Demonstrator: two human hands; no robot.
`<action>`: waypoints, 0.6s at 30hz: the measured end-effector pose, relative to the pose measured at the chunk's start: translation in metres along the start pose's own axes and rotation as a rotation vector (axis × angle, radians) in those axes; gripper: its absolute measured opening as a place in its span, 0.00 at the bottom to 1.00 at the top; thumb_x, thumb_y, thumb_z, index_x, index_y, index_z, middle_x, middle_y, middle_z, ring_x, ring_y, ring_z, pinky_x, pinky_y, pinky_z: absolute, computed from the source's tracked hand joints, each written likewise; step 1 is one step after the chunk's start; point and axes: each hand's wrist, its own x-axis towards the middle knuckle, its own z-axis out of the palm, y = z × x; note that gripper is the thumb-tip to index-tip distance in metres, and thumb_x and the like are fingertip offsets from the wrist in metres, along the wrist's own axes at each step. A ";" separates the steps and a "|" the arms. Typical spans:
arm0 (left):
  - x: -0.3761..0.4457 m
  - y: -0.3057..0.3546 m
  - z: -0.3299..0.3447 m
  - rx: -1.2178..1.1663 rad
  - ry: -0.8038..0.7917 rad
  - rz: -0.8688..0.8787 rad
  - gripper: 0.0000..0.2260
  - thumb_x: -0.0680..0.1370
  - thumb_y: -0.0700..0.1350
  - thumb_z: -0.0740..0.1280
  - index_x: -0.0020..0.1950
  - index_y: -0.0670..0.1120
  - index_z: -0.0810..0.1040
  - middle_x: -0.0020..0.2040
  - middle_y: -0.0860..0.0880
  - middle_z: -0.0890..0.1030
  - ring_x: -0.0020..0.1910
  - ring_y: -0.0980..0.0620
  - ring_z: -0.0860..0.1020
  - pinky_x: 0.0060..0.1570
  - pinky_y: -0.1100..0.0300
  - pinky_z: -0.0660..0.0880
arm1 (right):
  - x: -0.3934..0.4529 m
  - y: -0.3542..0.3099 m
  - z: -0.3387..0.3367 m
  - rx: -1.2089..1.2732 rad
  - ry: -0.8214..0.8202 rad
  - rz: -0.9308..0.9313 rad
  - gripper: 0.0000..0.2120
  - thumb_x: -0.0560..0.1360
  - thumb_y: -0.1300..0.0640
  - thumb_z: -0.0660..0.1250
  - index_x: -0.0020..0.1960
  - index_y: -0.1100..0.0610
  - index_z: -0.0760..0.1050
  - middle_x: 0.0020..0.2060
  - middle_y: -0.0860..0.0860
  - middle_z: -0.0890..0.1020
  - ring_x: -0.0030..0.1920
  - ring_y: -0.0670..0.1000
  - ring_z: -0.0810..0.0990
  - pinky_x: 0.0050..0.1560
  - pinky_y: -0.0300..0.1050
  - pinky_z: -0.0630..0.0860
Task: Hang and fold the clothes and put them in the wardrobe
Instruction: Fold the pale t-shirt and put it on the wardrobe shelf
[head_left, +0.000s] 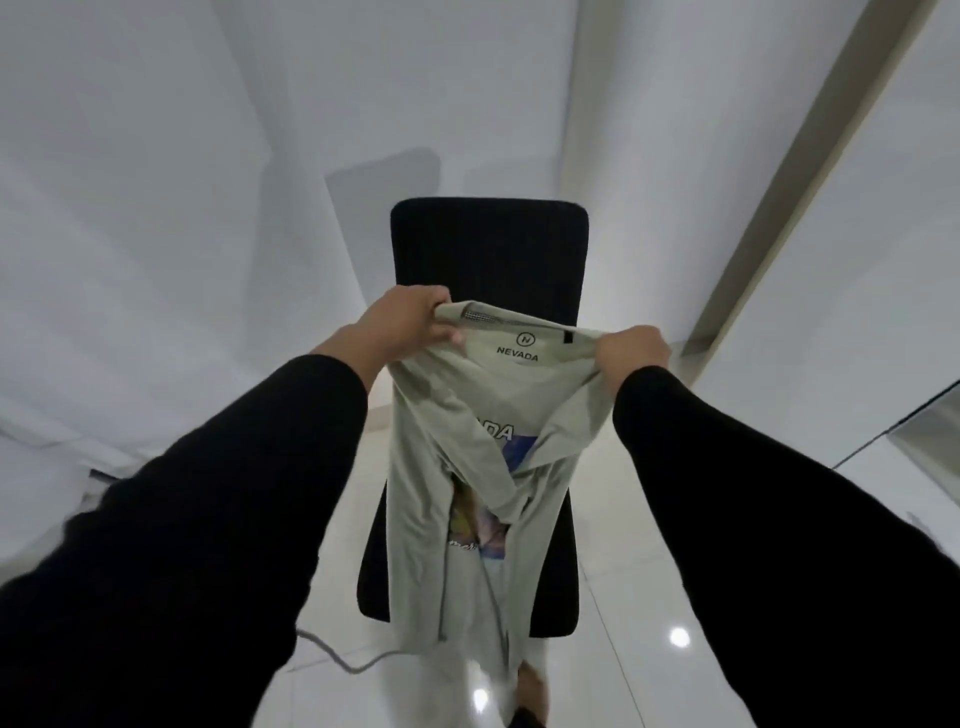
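I hold up a pale green T-shirt (441, 467) in front of me by its neckline. My left hand (410, 322) pinches the collar's left end and my right hand (631, 348) grips its right end, stretching the collar between them. "NEVADA" is printed inside the neck, and a colourful print shows on the crumpled front. The shirt hangs straight down in loose folds towards the floor. Both arms wear black sleeves.
A black chair (488, 249) stands right behind the shirt, its back upright and its seat below. White walls surround me, and a beige strip (779, 171) runs along the right wall. A grey cable (337, 657) lies on the glossy white tile floor. My foot (530, 691) shows below.
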 end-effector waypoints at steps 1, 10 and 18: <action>-0.012 0.005 -0.011 0.038 0.006 0.036 0.10 0.73 0.50 0.71 0.43 0.46 0.73 0.38 0.51 0.75 0.42 0.49 0.74 0.40 0.59 0.65 | -0.013 -0.002 -0.013 -0.013 0.014 -0.033 0.14 0.77 0.63 0.60 0.59 0.67 0.74 0.58 0.61 0.79 0.57 0.60 0.78 0.45 0.42 0.68; -0.080 0.053 -0.089 0.393 0.282 0.112 0.07 0.78 0.41 0.61 0.49 0.42 0.78 0.48 0.44 0.68 0.52 0.42 0.73 0.48 0.54 0.67 | -0.092 -0.011 -0.115 0.068 0.096 -0.387 0.09 0.78 0.62 0.55 0.41 0.58 0.70 0.42 0.55 0.74 0.44 0.54 0.72 0.40 0.41 0.65; -0.103 0.091 -0.131 0.332 0.487 -0.254 0.10 0.74 0.42 0.62 0.50 0.44 0.81 0.48 0.44 0.79 0.46 0.43 0.77 0.38 0.57 0.68 | -0.124 -0.039 -0.204 0.008 -0.164 -0.731 0.12 0.72 0.50 0.72 0.45 0.59 0.76 0.35 0.48 0.74 0.36 0.46 0.71 0.34 0.37 0.65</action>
